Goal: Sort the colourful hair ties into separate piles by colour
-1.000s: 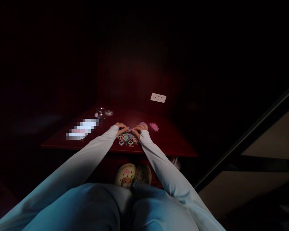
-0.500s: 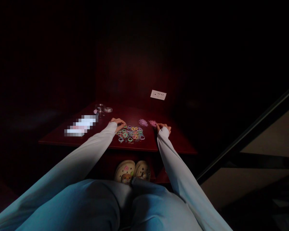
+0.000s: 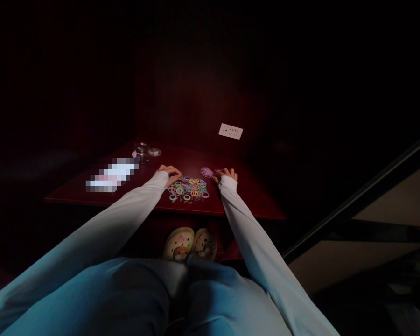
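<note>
A heap of many-coloured hair ties [image 3: 189, 189] lies on the dark red table [image 3: 126, 198]. My left hand [image 3: 170, 174] rests at the heap's left edge, palm down, its fingers loosely bent and apart. Nothing shows in it. On the far right side of the heap hovers my right hand [image 3: 227, 175], fingers spread, also with nothing visible in it. Beyond the heap, just left of that hand, sits a small purple bundle of bands [image 3: 206, 172]. A pink bundle is mostly hidden behind the right hand.
A clear jar [image 3: 142, 150] and a round clear lid [image 3: 154, 152] stand at the back left. Nearer lies a bright, pixelated flat object [image 3: 112, 175]. A white socket plate [image 3: 230, 131] is on the back wall. Below the table's front edge are beige clogs [image 3: 179, 243].
My right hand has moved left from beside the pink bundle, toward the coloured heap, and covers most of that bundle. My left hand stays at the heap. The view has shifted slightly.
</note>
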A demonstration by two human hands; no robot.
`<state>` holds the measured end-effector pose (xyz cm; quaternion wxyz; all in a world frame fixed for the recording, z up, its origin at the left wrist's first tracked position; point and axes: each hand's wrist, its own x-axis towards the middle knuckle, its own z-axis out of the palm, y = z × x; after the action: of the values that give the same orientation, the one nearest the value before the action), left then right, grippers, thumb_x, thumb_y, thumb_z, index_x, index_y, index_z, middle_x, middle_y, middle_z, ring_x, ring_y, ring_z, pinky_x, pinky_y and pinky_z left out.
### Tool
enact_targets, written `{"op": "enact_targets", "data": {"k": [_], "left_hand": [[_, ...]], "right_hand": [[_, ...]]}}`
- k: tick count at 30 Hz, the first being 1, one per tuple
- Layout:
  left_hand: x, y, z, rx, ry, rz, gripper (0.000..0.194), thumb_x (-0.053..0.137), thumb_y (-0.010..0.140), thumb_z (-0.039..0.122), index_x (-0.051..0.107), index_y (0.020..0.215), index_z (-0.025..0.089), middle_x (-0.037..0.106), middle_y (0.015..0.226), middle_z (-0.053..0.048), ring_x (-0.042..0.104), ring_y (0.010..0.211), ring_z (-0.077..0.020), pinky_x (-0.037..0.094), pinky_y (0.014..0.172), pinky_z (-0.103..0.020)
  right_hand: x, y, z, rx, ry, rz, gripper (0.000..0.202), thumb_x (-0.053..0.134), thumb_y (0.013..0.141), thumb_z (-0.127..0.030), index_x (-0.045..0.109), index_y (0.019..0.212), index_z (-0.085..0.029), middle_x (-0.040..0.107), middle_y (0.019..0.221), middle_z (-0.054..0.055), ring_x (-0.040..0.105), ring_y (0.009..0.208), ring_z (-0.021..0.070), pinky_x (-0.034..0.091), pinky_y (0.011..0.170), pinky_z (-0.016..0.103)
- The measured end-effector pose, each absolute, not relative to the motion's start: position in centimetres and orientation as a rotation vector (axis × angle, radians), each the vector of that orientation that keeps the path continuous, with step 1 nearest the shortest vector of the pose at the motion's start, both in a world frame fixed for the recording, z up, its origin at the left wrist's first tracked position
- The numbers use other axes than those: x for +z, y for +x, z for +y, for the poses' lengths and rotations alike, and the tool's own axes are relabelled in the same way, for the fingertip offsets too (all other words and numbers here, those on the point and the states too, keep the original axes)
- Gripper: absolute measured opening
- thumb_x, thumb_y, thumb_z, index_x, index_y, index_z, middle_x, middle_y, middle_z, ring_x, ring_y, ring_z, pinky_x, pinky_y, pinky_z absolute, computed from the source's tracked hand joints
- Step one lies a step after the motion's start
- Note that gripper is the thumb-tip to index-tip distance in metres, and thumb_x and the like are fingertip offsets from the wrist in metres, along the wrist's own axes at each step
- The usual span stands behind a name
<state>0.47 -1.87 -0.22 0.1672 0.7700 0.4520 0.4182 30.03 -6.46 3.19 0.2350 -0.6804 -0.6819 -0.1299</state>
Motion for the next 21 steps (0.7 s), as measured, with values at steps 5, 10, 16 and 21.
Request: {"op": "enact_targets", "data": {"k": [5, 10, 16, 21], "left_hand": [[-0.6, 0.2, -1.5, 1.167, 2.219, 1.303, 0.021, 0.066, 0.090, 0.040, 0.084, 0.095, 0.029, 0.078, 0.106, -0.004, 0.058, 0.109, -0.0282, 0.041, 0.106, -0.044], [-1.2, -0.2, -0.7, 1.206, 2.188, 1.423, 0.022, 0.063, 0.086, 0.027, 0.083, 0.096, 0.028, 0.076, 0.112, -0.005, 0.058, 0.112, -0.0301, 0.046, 0.104, -0.043], [-1.6, -0.2, 0.5, 1.156, 2.241, 1.446, 0.043, 0.053, 0.072, 0.010, 0.081, 0.100, 0.027, 0.078, 0.109, -0.003, 0.062, 0.106, -0.0273, 0.051, 0.103, -0.039], [-1.2, 0.3, 0.1, 1.105, 2.310, 1.372, 0.033, 0.052, 0.086, 0.022, 0.079, 0.105, 0.027, 0.079, 0.113, -0.005, 0.066, 0.112, -0.0273, 0.050, 0.109, -0.040]], "right_hand": [[3.3, 30.1, -7.4, -0.317, -1.977, -1.679, 0.029, 0.058, 0.106, -0.042, 0.081, 0.112, -0.027, 0.072, 0.124, 0.009, 0.051, 0.119, 0.0298, 0.034, 0.094, 0.038], [3.2, 30.2, -8.3, -0.303, -2.007, -1.464, 0.037, 0.046, 0.109, -0.036, 0.080, 0.110, -0.022, 0.073, 0.120, 0.011, 0.051, 0.116, 0.0302, 0.032, 0.090, 0.038], [3.3, 26.6, -8.1, -0.202, -1.796, -1.680, 0.025, 0.057, 0.105, -0.035, 0.080, 0.111, -0.024, 0.074, 0.118, 0.009, 0.052, 0.115, 0.0280, 0.035, 0.097, 0.038], [3.2, 22.3, -7.4, -0.104, -1.527, -1.846, 0.020, 0.064, 0.103, -0.038, 0.081, 0.103, -0.027, 0.075, 0.109, 0.005, 0.053, 0.110, 0.0258, 0.036, 0.099, 0.038]]}}
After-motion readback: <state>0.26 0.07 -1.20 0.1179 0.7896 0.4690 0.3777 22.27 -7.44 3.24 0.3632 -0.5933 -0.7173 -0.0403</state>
